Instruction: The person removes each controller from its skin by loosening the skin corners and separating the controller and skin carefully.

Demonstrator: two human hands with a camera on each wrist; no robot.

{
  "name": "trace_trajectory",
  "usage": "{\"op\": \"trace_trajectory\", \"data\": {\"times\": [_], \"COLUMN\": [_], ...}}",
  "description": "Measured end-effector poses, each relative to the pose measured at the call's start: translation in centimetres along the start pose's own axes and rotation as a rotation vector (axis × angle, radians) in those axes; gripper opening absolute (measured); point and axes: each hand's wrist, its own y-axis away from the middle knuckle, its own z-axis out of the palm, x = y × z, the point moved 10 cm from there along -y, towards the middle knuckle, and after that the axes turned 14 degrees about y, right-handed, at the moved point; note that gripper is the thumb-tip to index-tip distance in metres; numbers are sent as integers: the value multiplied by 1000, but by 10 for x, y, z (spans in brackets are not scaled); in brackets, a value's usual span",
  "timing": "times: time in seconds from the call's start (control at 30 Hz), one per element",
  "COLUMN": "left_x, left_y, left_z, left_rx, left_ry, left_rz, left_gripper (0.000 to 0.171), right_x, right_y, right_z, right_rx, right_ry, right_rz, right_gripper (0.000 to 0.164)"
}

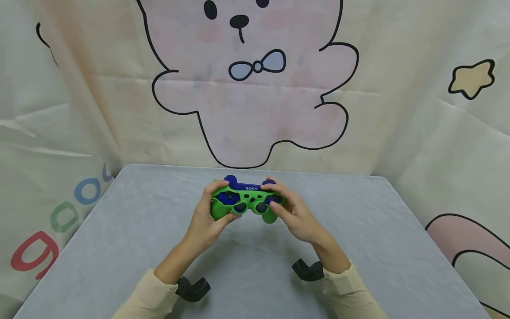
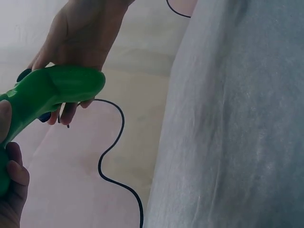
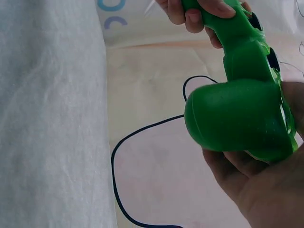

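Note:
Both hands hold a green and blue game controller (image 1: 250,204) above the table, its SONY lettering on the blue top edge. My left hand (image 1: 203,226) grips the left handle, index finger at the top shoulder and thumb along the lower front. My right hand (image 1: 296,217) holds the other side, with its thumb on the right-hand buttons and index finger on the upper edge. From the left wrist, the green underside (image 2: 76,84) shows, with left fingers (image 2: 18,173) at the frame edge. In the right wrist view a rounded handle (image 3: 232,118) stands out before the right palm (image 3: 275,194).
A pale grey-blue cloth covers the table (image 1: 151,208). Behind it hangs a curtain (image 1: 374,110) printed with a bear; more printed cloth closes off both sides. Black curved bands (image 1: 193,289) sit at both wrists, beside cream sleeves (image 1: 149,294).

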Motion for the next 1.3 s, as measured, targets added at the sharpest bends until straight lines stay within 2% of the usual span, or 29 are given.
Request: {"op": "trace_trajectory", "data": {"times": [0.23, 0.37, 0.57, 0.7, 0.87, 0.97, 1.03, 1.17, 1.3], "left_x": [1, 6, 12, 12, 14, 14, 12, 7, 3], "left_y": [1, 2, 3, 4, 3, 2, 0, -2, -3], "left_z": [3, 5, 11, 12, 15, 15, 13, 8, 3], "left_rx": [-12, -24, -39, -35, -40, -40, -28, 5, 24], "left_ry": [-42, -80, -146, -184, -235, -215, -187, -131, -96], "left_rz": [18, 73, 133, 135, 150, 128, 93, 24, -15], "left_gripper": [81, 80, 79, 79, 80, 81, 82, 83, 84], "right_x": [-2, 0, 3, 10, 17, 15, 12, 5, 1], "right_y": [0, 0, -2, -2, -1, -1, 0, 1, 1], "right_z": [-3, -4, -6, -4, -1, 0, 0, 0, 2], "right_rx": [45, 61, 148, 171, 165, 126, 91, 19, -19], "right_ry": [51, 69, 37, -36, -240, -312, -314, -242, -161], "right_rz": [-12, -10, 10, 81, 171, 164, 142, 88, 56], "right_gripper": [24, 15, 11, 6, 15, 17, 19, 22, 20]}}
